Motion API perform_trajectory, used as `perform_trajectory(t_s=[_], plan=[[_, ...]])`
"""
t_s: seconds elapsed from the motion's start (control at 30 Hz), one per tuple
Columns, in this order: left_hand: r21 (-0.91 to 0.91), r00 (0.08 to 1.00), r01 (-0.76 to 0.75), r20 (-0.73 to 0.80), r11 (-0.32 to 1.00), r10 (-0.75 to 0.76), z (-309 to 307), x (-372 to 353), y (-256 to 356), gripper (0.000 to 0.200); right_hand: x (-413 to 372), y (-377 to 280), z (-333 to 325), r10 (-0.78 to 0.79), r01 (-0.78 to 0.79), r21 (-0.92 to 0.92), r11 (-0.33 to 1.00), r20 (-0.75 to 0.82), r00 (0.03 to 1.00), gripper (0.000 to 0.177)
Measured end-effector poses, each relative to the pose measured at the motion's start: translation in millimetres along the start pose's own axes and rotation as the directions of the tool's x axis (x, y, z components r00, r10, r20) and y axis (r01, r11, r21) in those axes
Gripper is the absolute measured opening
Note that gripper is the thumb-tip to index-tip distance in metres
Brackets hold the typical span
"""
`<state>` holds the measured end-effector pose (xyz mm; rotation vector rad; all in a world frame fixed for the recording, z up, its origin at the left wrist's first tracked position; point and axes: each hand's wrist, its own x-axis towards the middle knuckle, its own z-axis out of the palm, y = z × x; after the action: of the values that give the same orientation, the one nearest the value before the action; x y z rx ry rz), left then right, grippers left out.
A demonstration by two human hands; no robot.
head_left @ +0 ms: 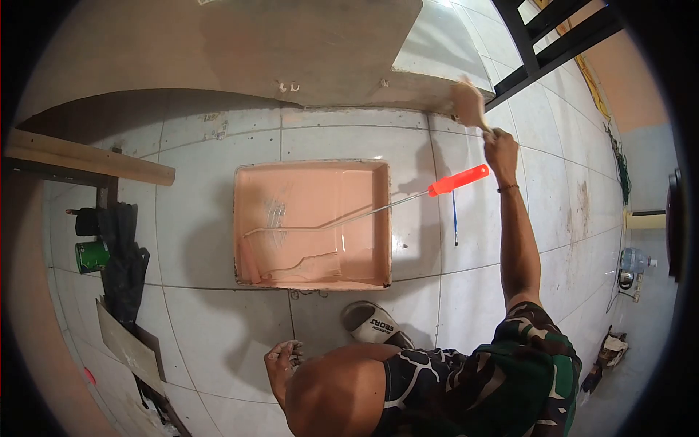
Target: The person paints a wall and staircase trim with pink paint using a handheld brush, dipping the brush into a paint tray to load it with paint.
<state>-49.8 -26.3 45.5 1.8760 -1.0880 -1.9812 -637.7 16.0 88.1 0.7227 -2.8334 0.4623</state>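
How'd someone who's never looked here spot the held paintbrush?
Start at the big pink tray on the floor. Look up and right to the right hand, which grips the paintbrush. Its wide pale head sets it apart from the red-handled roller and thin blue stick.

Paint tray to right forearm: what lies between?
Head view: the red roller handle and a thin blue stick lie between the paint tray and right forearm.

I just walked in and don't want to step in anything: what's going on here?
A person's right hand holds a brush at the lower edge of a grey surface; whether the brush touches it is unclear. The left hand, curled, is beside the knee. A peach-coated tray stands on the floor, with a red-handled roller lying in it and reaching out over one side.
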Motion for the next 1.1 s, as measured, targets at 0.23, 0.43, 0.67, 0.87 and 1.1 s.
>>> perform_trajectory(t_s=[0.23, 0.43, 0.67, 0.87, 1.1], plan=[[-0.025, 1.000, -0.003, 0.001, 1.000, 0.003, 1, 2, 5, 0.021, -5, 15, 22, -0.120, 0.103, -0.120, 0.987, -0.145, 0.982, 0.027], [-0.006, 0.999, -0.039, -0.014, 0.999, 0.039, 7, 0, 15, 0.023, -36, -73, 67, -0.224, 0.228, 0.034, 0.973, -0.107, 0.969, 0.027], [0.003, 1.000, -0.015, 0.000, 1.000, 0.015, 3, -5, 11, 0.022, -77, -117, 47, -0.417, 0.365, 0.335, 0.869, 0.100, 0.903, 0.016], [-0.055, 0.999, 0.019, -0.039, 0.998, -0.022, -5, 2, -3, 0.024, -52, -122, 40, -0.568, 0.539, 0.186, 0.821, 0.179, 0.804, 0.014], [-0.024, 0.999, 0.021, -0.048, 1.000, -0.022, 2, 0, 9, 0.023, -29, -148, 54, -0.657, 0.684, -0.075, 0.726, 0.220, 0.721, 0.015]])
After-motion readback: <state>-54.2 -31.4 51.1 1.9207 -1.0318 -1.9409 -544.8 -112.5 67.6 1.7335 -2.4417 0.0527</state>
